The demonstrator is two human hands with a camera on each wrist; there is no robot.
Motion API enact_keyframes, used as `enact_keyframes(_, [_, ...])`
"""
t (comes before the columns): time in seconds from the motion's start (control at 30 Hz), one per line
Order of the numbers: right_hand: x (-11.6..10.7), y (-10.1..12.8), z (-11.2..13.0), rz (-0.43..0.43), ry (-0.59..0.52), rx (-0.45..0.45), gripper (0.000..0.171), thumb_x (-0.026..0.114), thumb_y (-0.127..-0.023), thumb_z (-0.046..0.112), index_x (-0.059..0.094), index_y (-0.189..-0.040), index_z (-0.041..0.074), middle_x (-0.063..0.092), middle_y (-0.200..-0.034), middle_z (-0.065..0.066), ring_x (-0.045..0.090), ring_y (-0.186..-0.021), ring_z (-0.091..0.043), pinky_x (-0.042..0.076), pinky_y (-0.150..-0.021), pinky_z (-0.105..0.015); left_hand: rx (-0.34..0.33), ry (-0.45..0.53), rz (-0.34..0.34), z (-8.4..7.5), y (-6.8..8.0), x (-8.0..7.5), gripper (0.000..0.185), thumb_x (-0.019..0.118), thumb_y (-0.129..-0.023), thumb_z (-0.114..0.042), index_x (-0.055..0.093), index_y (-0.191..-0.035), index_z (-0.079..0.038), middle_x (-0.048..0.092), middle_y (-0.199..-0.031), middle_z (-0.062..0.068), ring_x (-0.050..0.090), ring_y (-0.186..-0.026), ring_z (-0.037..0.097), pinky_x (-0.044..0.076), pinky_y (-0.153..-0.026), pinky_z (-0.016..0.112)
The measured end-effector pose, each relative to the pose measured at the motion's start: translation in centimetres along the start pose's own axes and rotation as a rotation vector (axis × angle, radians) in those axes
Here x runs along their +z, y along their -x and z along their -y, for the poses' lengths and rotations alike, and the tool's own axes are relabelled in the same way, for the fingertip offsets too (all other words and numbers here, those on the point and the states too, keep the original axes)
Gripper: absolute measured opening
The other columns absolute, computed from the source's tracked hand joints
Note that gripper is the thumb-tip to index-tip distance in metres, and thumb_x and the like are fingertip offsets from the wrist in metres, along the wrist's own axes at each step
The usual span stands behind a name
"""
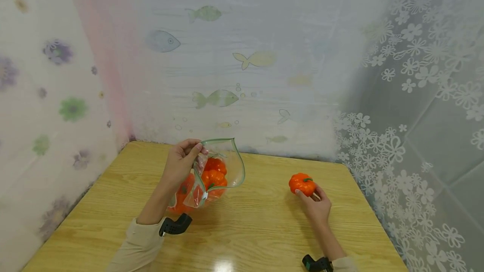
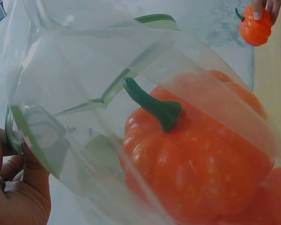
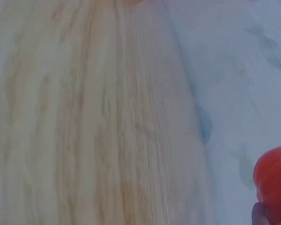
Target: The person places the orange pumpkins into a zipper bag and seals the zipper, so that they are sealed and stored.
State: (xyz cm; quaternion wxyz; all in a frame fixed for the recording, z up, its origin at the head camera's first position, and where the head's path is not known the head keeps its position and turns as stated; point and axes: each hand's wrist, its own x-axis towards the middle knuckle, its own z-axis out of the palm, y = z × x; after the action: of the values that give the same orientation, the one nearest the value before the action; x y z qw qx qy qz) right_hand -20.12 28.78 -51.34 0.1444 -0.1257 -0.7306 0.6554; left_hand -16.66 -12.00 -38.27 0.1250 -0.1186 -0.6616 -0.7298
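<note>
My left hand (image 1: pixel 182 158) pinches the rim of a clear zip bag (image 1: pixel 237 167) with a green seal, at the left of the table. The bag's mouth gapes toward the right. Inside it lie several orange toy pumpkins (image 1: pixel 214 177) with green stems; one pumpkin (image 2: pixel 196 154) fills much of the left wrist view behind the plastic. On the right side, my right hand (image 1: pixel 319 205) grips another small orange pumpkin (image 1: pixel 301 184), its thumb in front and its green stem facing up. Only part of that pumpkin (image 3: pixel 275 183) shows in the right wrist view.
Both hands are over a wood-grain table (image 1: pixel 261 230). A fabric backdrop (image 1: pixel 264 95) with printed fish stands along its far edge, and flowered curtains (image 1: pixel 72 137) hang at the sides. Each wrist wears a black camera mount (image 1: pixel 176 224).
</note>
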Motion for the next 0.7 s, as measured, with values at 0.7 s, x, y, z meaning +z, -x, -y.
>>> enact_keyframes(0.7, [4.6, 6.1, 1.8, 0.27, -0.122, -0.134, 0.064, 0.083, -0.082, -0.002, 0.056, -0.14, -0.001, 0.056, -0.126, -0.009, 0.062, -0.104, -0.012, 0.059, -0.084, -0.02, 0.005, -0.011, -0.006, 0.0, 0.3, 0.2, 0.028, 0.051, -0.108, -0.011, 0.057, -0.122, 0.013, 0.069, -0.086, -0.005, 0.061, -0.057, 0.008, 0.056, -0.055, 0.021])
